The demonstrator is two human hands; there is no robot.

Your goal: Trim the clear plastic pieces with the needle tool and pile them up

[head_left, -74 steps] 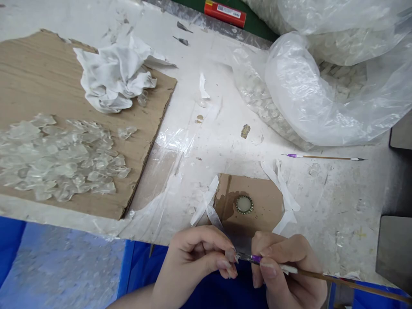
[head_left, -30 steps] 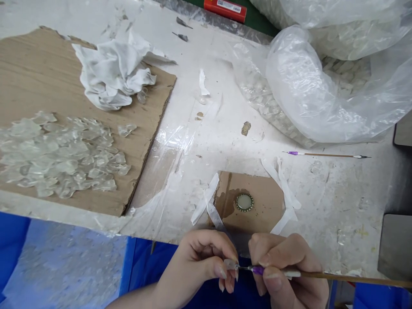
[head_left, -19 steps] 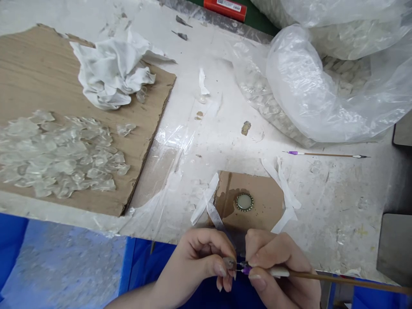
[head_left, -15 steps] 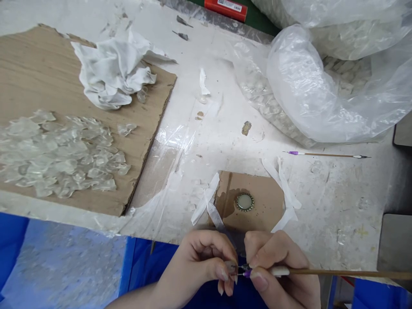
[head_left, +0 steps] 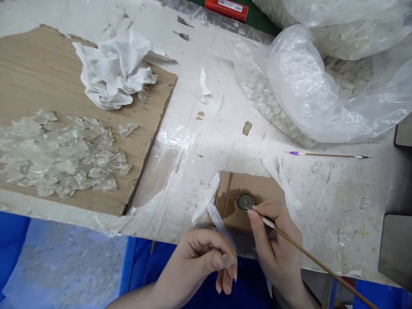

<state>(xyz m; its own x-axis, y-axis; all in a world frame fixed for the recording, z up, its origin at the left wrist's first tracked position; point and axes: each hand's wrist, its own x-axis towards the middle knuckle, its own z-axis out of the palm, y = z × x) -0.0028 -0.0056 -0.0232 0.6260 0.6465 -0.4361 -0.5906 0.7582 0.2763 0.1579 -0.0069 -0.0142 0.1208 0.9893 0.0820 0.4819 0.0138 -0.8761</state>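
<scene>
My right hand [head_left: 280, 240] pinches a thin wooden stick with a needle tip [head_left: 317, 262] near its white-wrapped end. The tip reaches the bottle cap [head_left: 245, 200], which lies with its hollow side up on a small cardboard piece [head_left: 268, 183]. Whether the needle touches what is in the cap, I cannot tell. Lower down, at the table's front edge, my left hand [head_left: 201, 262] holds a small translucent piece [head_left: 228, 260] between thumb and fingertips.
Many translucent pieces [head_left: 64, 154] lie heaped on a large cardboard sheet [head_left: 35, 68] at left, beside a crumpled white cloth [head_left: 112, 71]. Plastic bags [head_left: 302, 81] bulge at upper right. A second needle-tipped stick [head_left: 331, 155] lies on the table [head_left: 222, 141]. White tape [head_left: 206, 199] flanks the small cardboard.
My right hand has moved up and forward from beside the left fingers, swinging the stick's tip to the bottle cap. My left hand stays nearly still with the translucent piece.
</scene>
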